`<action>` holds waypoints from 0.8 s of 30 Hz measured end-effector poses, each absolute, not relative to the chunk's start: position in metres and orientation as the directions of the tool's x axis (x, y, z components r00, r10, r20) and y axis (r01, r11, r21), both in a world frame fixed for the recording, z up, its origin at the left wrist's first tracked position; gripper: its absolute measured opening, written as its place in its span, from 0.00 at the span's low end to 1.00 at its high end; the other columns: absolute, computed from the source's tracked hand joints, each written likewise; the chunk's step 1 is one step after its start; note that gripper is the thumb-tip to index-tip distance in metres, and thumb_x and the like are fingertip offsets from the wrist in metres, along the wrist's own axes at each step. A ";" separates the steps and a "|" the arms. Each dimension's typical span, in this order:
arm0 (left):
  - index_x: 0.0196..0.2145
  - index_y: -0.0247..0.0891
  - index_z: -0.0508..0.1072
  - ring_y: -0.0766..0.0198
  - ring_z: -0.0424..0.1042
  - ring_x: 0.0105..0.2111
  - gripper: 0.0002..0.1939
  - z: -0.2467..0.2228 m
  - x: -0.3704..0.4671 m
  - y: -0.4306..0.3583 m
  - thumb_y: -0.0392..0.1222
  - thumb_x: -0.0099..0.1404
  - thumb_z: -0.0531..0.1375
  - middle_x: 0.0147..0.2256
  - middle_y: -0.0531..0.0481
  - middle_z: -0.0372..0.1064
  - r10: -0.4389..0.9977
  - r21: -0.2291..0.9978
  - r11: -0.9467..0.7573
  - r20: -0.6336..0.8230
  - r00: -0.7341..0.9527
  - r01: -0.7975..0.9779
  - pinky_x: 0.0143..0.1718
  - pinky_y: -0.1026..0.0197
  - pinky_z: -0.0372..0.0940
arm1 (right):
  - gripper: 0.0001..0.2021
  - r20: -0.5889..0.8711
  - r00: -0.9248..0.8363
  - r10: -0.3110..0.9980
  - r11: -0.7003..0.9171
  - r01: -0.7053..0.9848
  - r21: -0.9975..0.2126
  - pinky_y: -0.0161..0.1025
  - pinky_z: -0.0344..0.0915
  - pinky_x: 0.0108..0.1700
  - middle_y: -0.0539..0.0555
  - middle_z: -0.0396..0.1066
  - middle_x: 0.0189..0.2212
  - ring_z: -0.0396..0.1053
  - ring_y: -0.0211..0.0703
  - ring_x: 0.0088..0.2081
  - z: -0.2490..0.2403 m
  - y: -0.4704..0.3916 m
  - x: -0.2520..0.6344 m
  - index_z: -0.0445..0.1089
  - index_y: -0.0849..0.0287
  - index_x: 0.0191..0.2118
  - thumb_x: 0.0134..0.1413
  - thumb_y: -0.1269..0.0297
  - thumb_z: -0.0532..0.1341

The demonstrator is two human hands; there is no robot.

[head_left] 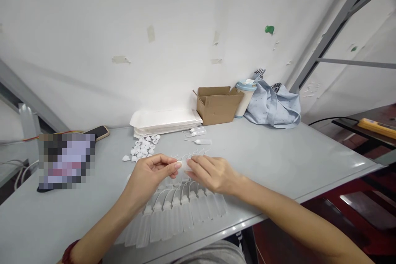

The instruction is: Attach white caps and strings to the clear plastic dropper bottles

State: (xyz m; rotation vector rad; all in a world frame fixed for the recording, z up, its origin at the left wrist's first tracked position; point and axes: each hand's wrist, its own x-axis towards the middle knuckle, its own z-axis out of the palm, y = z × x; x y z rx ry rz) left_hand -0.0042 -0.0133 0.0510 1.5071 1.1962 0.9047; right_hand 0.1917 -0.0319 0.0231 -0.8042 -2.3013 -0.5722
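My left hand (157,170) pinches a small white cap at its fingertips, over the grey table (262,161). Close on its right, my right hand (206,171) has its fingers curled round a translucent piece, mostly hidden behind them. Below both hands lie rows of translucent bottles (167,222) with thin curved tubes at their tops. A pile of loose white caps (144,147) lies beyond my left hand. Farther back are a few more small bottles (202,142) with thin tips.
White flat packets (165,121) are stacked by the wall, beside an open cardboard box (219,109). A lidded cup (244,99) and a light blue cloth bag (272,105) stand at the back right. A phone (100,132) and a blurred item (68,161) lie left.
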 end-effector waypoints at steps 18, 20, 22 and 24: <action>0.23 0.38 0.72 0.67 0.63 0.20 0.20 0.058 -0.019 -0.015 0.56 0.62 0.55 0.22 0.53 0.68 0.943 0.834 -0.307 0.202 0.264 0.458 0.24 0.65 0.62 | 0.07 0.837 -0.322 0.443 0.773 0.610 -0.174 0.32 0.64 0.27 0.56 0.73 0.29 0.68 0.37 0.28 0.023 -0.026 0.187 0.67 0.64 0.39 0.57 0.66 0.60; 0.22 0.37 0.71 0.69 0.60 0.17 0.23 0.059 -0.017 -0.015 0.58 0.62 0.52 0.18 0.54 0.65 0.933 0.865 -0.214 0.043 0.357 0.454 0.21 0.66 0.59 | 0.08 0.874 -0.377 0.308 0.769 0.640 0.005 0.33 0.66 0.29 0.58 0.74 0.30 0.71 0.40 0.32 0.020 -0.026 0.186 0.66 0.65 0.40 0.57 0.67 0.60; 0.20 0.36 0.70 0.69 0.59 0.17 0.23 0.060 -0.015 -0.015 0.57 0.62 0.53 0.16 0.55 0.62 0.913 0.883 -0.170 -0.025 0.406 0.437 0.20 0.67 0.58 | 0.08 0.874 -0.416 0.253 0.758 0.646 0.088 0.33 0.67 0.30 0.58 0.74 0.31 0.71 0.40 0.32 0.019 -0.027 0.185 0.65 0.65 0.41 0.56 0.68 0.60; 0.21 0.36 0.70 0.69 0.61 0.18 0.21 0.061 -0.013 -0.016 0.55 0.62 0.54 0.16 0.56 0.61 0.894 0.895 -0.163 -0.044 0.446 0.416 0.21 0.67 0.59 | 0.08 0.867 -0.438 0.238 0.758 0.642 0.116 0.32 0.67 0.28 0.58 0.73 0.31 0.71 0.39 0.31 0.018 -0.028 0.185 0.65 0.65 0.41 0.56 0.69 0.60</action>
